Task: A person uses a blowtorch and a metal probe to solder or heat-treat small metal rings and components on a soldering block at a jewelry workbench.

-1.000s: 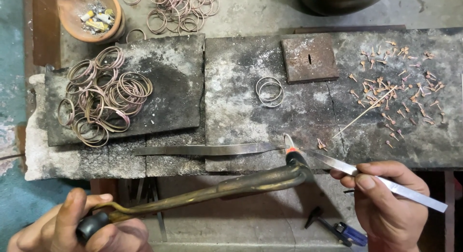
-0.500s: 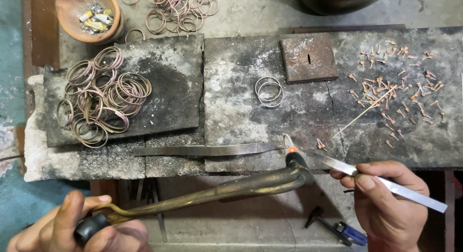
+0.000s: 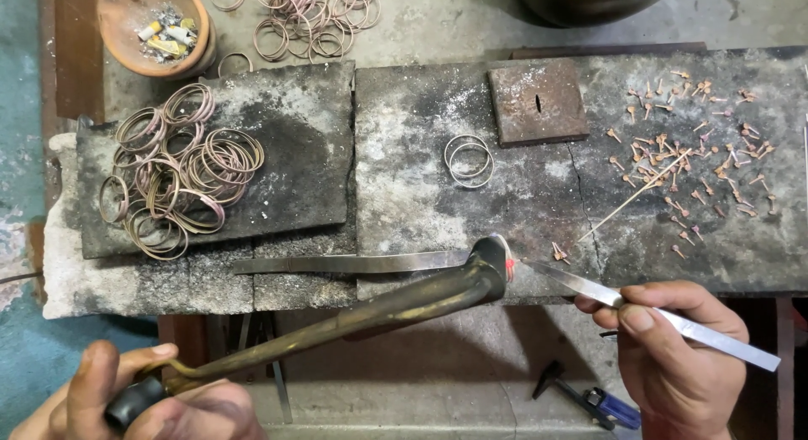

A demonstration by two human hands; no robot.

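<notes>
Left hand point(image 3: 160, 402) grasps brass torch point(image 3: 404, 301); right hand point(image 3: 677, 364) grips steel tweezers point(image 3: 589, 288), tips beside torch nozzle; two rings point(image 3: 469, 161) beyond.

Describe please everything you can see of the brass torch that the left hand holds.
The brass torch is a long, dull yellow-brown metal tube with a dark grip at its near end, where the left hand wraps it. It lies slanted, rising from lower left to upper right. Its dark, bent nozzle sits at the front edge of the blackened stone slab, with a small red glow at the tip. The point of the steel tweezers, held by the right hand, meets that tip.
</notes>
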